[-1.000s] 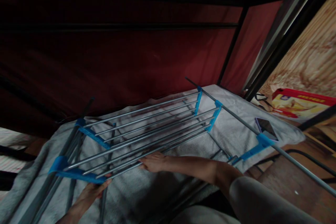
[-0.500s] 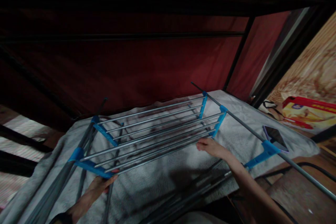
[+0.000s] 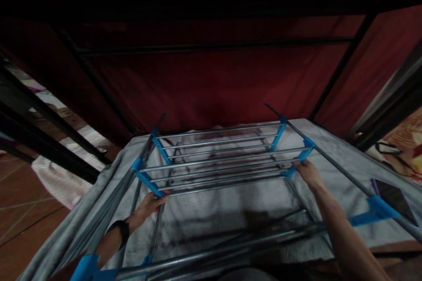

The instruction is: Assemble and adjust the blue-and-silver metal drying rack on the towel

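L hand [image 3: 150,205], partly curled, held L bracket [image 3: 147,181]; R hand [image 3: 307,174], likewise half-closed, held R bracket [image 3: 302,155]; metal rack [image 3: 224,159] stood btwn hands, prob. gripped both sides to keep it level.

Smooth metal with a soft shine is seen in the rods [image 3: 224,159]; the blue brackets [image 3: 379,209] are made of what looks like smooth, matt plastic. Fleecy, matt cloth is seen in the grey blanket [image 3: 214,210], and a smooth, glassy face is shown by the phone [image 3: 394,198].
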A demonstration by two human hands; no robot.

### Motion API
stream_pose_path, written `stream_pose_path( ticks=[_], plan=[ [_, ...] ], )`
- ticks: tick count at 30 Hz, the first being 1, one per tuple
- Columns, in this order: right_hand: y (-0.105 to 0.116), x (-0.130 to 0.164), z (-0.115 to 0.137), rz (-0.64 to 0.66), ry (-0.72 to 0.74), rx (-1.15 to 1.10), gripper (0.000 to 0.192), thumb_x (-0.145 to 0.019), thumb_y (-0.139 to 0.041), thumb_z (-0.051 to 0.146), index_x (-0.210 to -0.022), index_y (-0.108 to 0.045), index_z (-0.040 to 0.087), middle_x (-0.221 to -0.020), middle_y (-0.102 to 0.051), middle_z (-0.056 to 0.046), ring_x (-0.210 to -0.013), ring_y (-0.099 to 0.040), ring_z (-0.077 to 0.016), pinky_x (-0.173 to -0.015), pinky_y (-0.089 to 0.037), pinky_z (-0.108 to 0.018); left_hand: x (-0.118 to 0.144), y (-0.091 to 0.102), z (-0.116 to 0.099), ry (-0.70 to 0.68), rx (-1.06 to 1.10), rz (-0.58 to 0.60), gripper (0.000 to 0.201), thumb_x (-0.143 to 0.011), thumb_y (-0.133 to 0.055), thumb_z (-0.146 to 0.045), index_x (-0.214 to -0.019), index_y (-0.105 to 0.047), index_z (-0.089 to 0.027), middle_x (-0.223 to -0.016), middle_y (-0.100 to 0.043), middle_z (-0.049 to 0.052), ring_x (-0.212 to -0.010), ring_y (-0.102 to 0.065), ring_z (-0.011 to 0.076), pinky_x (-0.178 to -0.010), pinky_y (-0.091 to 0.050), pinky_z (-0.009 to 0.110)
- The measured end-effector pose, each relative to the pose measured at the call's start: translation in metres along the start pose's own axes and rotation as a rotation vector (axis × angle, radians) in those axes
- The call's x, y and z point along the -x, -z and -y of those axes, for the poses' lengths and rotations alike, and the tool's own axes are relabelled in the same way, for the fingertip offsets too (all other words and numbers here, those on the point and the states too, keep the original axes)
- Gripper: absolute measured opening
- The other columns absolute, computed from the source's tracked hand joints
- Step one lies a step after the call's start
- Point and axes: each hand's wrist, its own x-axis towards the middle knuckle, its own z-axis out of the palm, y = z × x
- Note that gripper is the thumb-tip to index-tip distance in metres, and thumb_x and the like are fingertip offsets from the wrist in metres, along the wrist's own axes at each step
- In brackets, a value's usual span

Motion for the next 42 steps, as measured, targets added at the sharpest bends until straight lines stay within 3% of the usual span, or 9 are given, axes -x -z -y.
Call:
stream_pose_path(
  ticks=[3, 9, 18, 22, 27, 34, 42],
  plan=[
    [0.003, -0.012, 0.006, -0.013, 0.022, 0.126, 0.031, -0.08, -0.053, 0.04, -0.092, -0.071, 0.018, -0.088, -0.073, -0.012, -0.095, -0.067, -0.029, -0.081, -0.049, -0.035, -0.002, -0.001, -0.01, -0.017, -0.005, -0.023, 0.079, -0.048, -0.079, -0.073, -0.101, -0.073, -0.015, -0.085, -0.069, 0.009, -0.088, -0.063, 0.0293, -0.065, -0.048, 0.033],
    [0.006, -0.035, 0.007, -0.007, -0.007, 0.252, 0.034, -0.083, -0.053, 0.037, -0.102, -0.071, 0.015, -0.099, -0.073, -0.018, -0.102, -0.067, -0.0316, -0.081, -0.048, -0.037, -0.006, -0.016, -0.023, 0.004, 0.014, 0.001, 0.071, -0.049, -0.081, -0.067, -0.097, -0.071, -0.015, -0.08, -0.065, 0.005, -0.083, -0.061, 0.0248, -0.068, -0.048, 0.034],
    [-0.003, -0.023, 0.013, -0.024, -0.009, 0.276, 0.027, -0.083, -0.055, 0.034, -0.094, -0.071, 0.016, -0.09, -0.074, -0.014, -0.093, -0.069, -0.0276, -0.075, -0.049, -0.032, -0.034, -0.018, -0.014, 0.038, 0.019, -0.004, 0.078, -0.043, -0.08, -0.069, -0.098, -0.07, -0.014, -0.057, -0.044, -0.007, -0.056, -0.043, 0.013, -0.054, -0.035, 0.027],
    [0.0, -0.017, 0.02, 0.009, -0.03, 0.309, 0.027, -0.086, -0.053, 0.033, -0.098, -0.07, 0.016, -0.093, -0.074, -0.013, -0.093, -0.07, -0.0262, -0.076, -0.049, -0.031, -0.035, -0.017, -0.01, 0.084, -0.018, -0.023, 0.083, -0.037, -0.079, -0.071, -0.097, -0.069, -0.014, -0.052, -0.04, -0.008, -0.054, -0.043, 0.014, -0.053, -0.036, 0.027],
    [-0.003, -0.018, 0.017, -0.012, -0.064, 0.313, 0.026, -0.088, -0.051, 0.033, -0.099, -0.068, 0.017, -0.097, -0.074, -0.015, -0.1, -0.069, -0.0271, -0.08, -0.049, -0.03, -0.024, -0.017, -0.017, 0.03, -0.075, -0.015, 0.076, -0.047, -0.076, -0.074, -0.097, -0.071, -0.017, -0.061, -0.051, -0.002, -0.063, -0.056, 0.0206, -0.057, -0.045, 0.031],
    [-0.019, -0.012, 0.006, 0.025, -0.071, 0.235, 0.029, -0.086, -0.05, 0.029, -0.106, -0.067, 0.017, -0.102, -0.074, -0.012, -0.103, -0.069, -0.0248, -0.082, -0.051, -0.029, -0.022, -0.025, -0.018, 0.024, -0.133, -0.139, 0.068, -0.052, -0.073, -0.073, -0.091, -0.069, -0.018, -0.063, -0.059, 0.002, -0.063, -0.059, 0.0245, -0.055, -0.048, 0.034],
    [-0.025, -0.005, -0.01, 0.08, -0.097, 0.197, 0.028, -0.084, -0.047, 0.026, -0.1, -0.068, 0.017, -0.09, -0.075, -0.01, -0.099, -0.07, -0.024, -0.081, -0.053, -0.029, -0.031, -0.025, -0.009, 0.004, -0.234, -0.156, 0.052, -0.056, -0.069, -0.072, -0.065, -0.053, -0.024, -0.047, -0.045, -0.001, -0.05, -0.052, 0.0214, -0.045, -0.038, 0.03]
  ],
)
